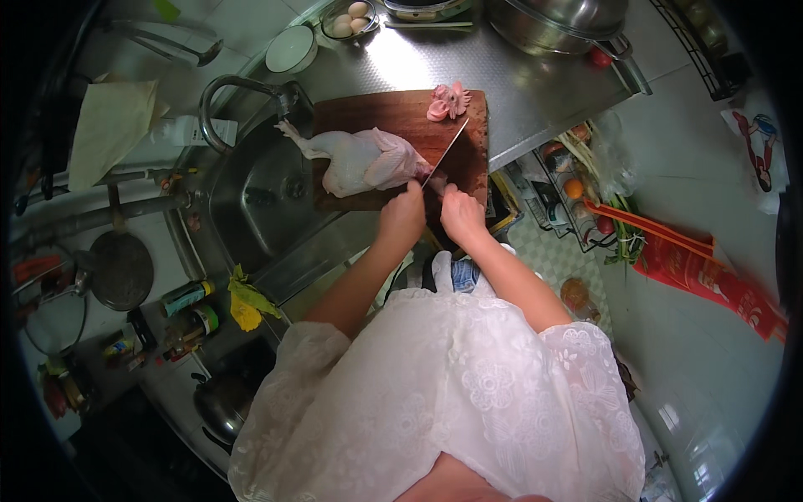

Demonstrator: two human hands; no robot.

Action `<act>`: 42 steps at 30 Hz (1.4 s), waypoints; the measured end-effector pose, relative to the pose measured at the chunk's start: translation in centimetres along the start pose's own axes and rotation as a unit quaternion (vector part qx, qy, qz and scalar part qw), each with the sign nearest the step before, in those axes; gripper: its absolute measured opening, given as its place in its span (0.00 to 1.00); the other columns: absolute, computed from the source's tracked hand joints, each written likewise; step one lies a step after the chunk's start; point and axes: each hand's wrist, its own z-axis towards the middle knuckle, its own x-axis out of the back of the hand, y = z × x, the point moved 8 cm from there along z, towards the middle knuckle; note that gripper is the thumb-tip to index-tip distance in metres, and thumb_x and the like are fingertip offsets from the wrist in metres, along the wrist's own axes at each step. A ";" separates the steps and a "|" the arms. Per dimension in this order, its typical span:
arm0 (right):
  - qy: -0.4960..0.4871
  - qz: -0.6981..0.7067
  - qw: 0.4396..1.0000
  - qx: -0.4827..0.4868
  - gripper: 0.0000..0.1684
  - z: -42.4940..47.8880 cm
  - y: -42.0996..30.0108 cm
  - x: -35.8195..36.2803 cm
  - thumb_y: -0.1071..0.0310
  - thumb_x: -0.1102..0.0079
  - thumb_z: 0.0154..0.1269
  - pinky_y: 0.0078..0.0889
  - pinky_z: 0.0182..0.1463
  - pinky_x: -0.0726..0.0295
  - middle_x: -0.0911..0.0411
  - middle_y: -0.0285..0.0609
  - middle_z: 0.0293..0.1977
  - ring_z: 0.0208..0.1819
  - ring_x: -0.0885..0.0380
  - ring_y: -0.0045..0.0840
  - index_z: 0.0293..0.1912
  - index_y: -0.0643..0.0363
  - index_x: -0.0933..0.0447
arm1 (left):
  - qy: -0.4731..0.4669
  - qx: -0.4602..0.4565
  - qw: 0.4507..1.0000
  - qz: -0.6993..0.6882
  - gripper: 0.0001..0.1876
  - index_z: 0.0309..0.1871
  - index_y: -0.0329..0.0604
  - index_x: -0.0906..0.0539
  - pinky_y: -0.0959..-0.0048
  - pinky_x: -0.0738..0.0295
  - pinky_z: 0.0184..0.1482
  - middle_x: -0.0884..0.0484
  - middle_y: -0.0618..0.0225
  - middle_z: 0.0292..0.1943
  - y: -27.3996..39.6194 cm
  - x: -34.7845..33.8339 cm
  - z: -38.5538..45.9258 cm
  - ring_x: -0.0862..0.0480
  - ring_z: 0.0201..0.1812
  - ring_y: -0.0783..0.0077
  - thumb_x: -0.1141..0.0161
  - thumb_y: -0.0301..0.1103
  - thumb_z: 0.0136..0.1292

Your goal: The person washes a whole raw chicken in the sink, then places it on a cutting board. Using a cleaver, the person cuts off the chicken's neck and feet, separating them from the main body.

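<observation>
A plucked whole chicken [364, 160] lies on a wooden cutting board [376, 110], one foot sticking out over the sink and its neck end towards the right. My left hand [403, 213] grips a kitchen knife [446, 150]; its handle is hidden in the fist and its thin blade slants up to the right, at the neck. Close by, my right hand [463, 215] is closed on the end of the chicken's neck [437, 181]. The cut-off chicken head [449, 101], with its comb, rests near the board's upper right corner.
Left of the board is a steel sink [251, 188] with a curved faucet [207, 113]. Beyond are a white bowl [292, 49], a bowl of eggs [350, 22] and a large steel pot [552, 25]. A wire rack [564, 207] with vegetables stands right of the counter.
</observation>
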 end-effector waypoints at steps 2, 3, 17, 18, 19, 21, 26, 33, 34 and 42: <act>-0.001 0.009 1.000 -0.025 0.08 0.0 0.3 0.8 0.69 0.53 0.64 0.54 0.39 0.20 0.20 0.60 0.30 0.36 0.19 0.53 0.36 0.65 0.30 | 0.001 -0.008 1.000 -0.024 0.07 0.41 0.39 0.33 0.47 0.24 0.36 0.18 0.44 0.28 1.1 -0.2 1.6 0.18 0.33 0.39 0.53 0.32 0.67; 0.004 0.021 0.998 -0.056 0.09 0.4 1.2 1.7 0.67 0.52 0.65 0.55 0.41 0.21 0.20 0.61 0.32 0.37 0.19 0.54 0.38 0.65 0.30 | 0.007 -0.009 1.000 -0.026 0.07 0.41 0.39 0.33 0.47 0.24 0.36 0.18 0.44 0.28 1.2 0.0 1.9 0.18 0.32 0.39 0.53 0.33 0.67; -0.008 0.636 0.757 -0.152 0.12 2.0 10.2 12.8 0.67 0.51 0.71 0.42 0.44 0.20 0.24 0.36 0.38 0.39 0.21 0.30 0.52 0.59 0.29 | 0.048 -0.034 0.998 -0.029 0.08 0.40 0.43 0.32 0.49 0.24 0.30 0.19 0.51 0.24 -3.0 0.1 -1.8 0.17 0.28 0.44 0.52 0.37 0.70; -0.047 0.691 0.714 -0.102 0.13 1.6 9.2 12.7 0.68 0.50 0.71 0.41 0.46 0.20 0.25 0.34 0.39 0.41 0.22 0.27 0.53 0.58 0.30 | 0.070 -0.047 0.996 -0.015 0.08 0.39 0.44 0.32 0.49 0.24 0.29 0.19 0.52 0.24 -2.1 0.9 -0.9 0.17 0.28 0.44 0.52 0.37 0.70; -0.088 0.741 0.664 -0.052 0.15 1.2 7.8 12.6 0.70 0.49 0.70 0.41 0.48 0.20 0.25 0.33 0.40 0.43 0.22 0.24 0.55 0.58 0.30 | 0.092 -0.057 0.994 0.001 0.07 0.39 0.44 0.32 0.50 0.24 0.28 0.19 0.53 0.24 -1.5 1.4 -0.2 0.17 0.27 0.45 0.52 0.37 0.70; -0.028 0.774 0.631 -0.035 0.15 0.4 6.2 13.2 0.71 0.49 0.69 0.42 0.53 0.20 0.25 0.39 0.43 0.46 0.23 0.27 0.55 0.62 0.31 | 0.111 -0.065 0.991 0.030 0.07 0.40 0.45 0.31 0.52 0.23 0.26 0.19 0.55 0.27 -0.6 1.3 1.1 0.17 0.26 0.47 0.50 0.37 0.68; -0.055 0.835 0.547 0.023 0.23 -0.6 2.8 14.7 0.81 0.50 0.65 0.39 0.59 0.25 0.27 0.47 0.53 0.56 0.26 0.32 0.59 0.64 0.34 | 0.176 -0.086 0.980 0.038 0.08 0.45 0.46 0.29 0.58 0.22 0.24 0.21 0.59 0.32 1.9 1.0 3.0 0.17 0.24 0.53 0.48 0.35 0.65; 0.063 0.711 0.697 0.066 0.21 -1.7 2.2 14.6 0.85 0.48 0.62 0.26 0.57 0.24 0.24 0.39 0.49 0.51 0.24 0.22 0.54 0.65 0.27 | 0.156 -0.060 0.986 0.009 0.21 0.51 0.41 0.29 0.59 0.22 0.35 0.24 0.57 0.39 2.1 -0.5 3.1 0.18 0.35 0.54 0.37 0.38 0.58; 0.091 0.673 0.728 0.094 0.18 -1.8 1.4 15.4 0.84 0.48 0.63 0.25 0.55 0.23 0.24 0.38 0.47 0.49 0.23 0.22 0.52 0.66 0.26 | 0.156 -0.059 0.986 -0.004 0.22 0.52 0.41 0.29 0.59 0.22 0.37 0.25 0.57 0.40 2.1 -0.5 2.7 0.18 0.37 0.53 0.36 0.38 0.57; 0.196 0.464 0.848 0.166 0.16 -2.3 0.5 14.6 0.84 0.42 0.58 0.21 0.54 0.26 0.23 0.37 0.45 0.48 0.24 0.19 0.48 0.67 0.23 | 0.016 -0.057 0.770 -0.635 0.16 0.51 0.36 0.25 0.74 0.21 0.36 0.21 0.64 0.41 5.2 4.3 0.2 0.18 0.35 0.74 0.39 0.35 0.64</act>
